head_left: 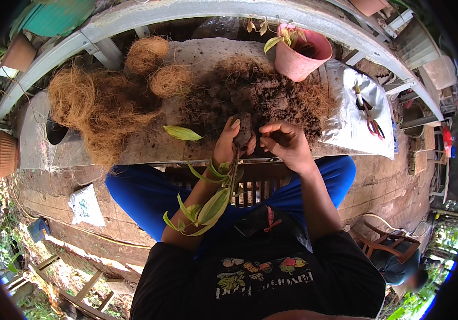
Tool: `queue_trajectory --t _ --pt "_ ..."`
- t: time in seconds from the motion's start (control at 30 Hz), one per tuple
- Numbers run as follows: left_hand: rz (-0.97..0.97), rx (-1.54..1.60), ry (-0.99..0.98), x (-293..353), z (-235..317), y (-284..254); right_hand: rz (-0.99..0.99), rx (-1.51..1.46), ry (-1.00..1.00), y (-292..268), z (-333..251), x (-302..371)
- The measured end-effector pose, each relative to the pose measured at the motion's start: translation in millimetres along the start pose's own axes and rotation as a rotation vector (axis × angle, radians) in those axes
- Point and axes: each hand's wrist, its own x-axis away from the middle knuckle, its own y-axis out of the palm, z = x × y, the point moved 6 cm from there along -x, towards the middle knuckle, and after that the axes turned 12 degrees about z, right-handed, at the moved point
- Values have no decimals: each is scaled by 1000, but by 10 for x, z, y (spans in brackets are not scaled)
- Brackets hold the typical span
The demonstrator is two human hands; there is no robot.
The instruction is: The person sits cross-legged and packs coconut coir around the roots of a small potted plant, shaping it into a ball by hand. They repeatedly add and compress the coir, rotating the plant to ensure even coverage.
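Note:
My left hand (226,140) is wrapped around the dark, soil-covered root ball (244,131) of a small plant. The plant's stem hangs toward me, and its long green leaves (214,207) lie along my left forearm. Just right of the root ball is my right hand (287,145), its fingers curved, with a gap between thumb and forefinger and nothing visible in them. Beyond both hands, loose dark soil (218,98) mixed with brown fibres is spread over the table. A single yellow-green leaf (182,133) lies left of my left hand.
Coconut fibre (98,114) is heaped on the left, with two round fibre bundles (147,54) behind. A pink pot (302,57) with a drooping plant stands far right of centre. Pruning shears (370,114) rest on a white sack (346,101). A metal rail (207,12) runs behind.

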Motion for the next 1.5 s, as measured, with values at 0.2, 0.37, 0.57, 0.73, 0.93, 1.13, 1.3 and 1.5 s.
queue_trajectory --t 0.2,0.37,0.57,0.73,0.93,1.13,1.3,1.5 --pt "42 -27 58 -28 -2 -81 -156 421 -278 23 -298 17" --pt "51 13 41 -15 51 -89 -181 529 -321 -48 -403 -12" --pt "-3 9 18 -57 20 -169 362 487 -207 -777 -276 -206" --pt "16 2 22 -25 40 -161 635 434 -156 -1236 -252 -231" --pt "15 34 30 -74 37 -158 269 -242 -120 -893 -176 -208" --pt "18 -25 46 -77 22 -208 130 -452 -79 -630 -162 -242" --pt "167 -238 307 31 121 -47 86 27 -68 -452 -166 -165" --pt "295 -315 206 92 156 64 -19 223 -94 -121 -221 -48"
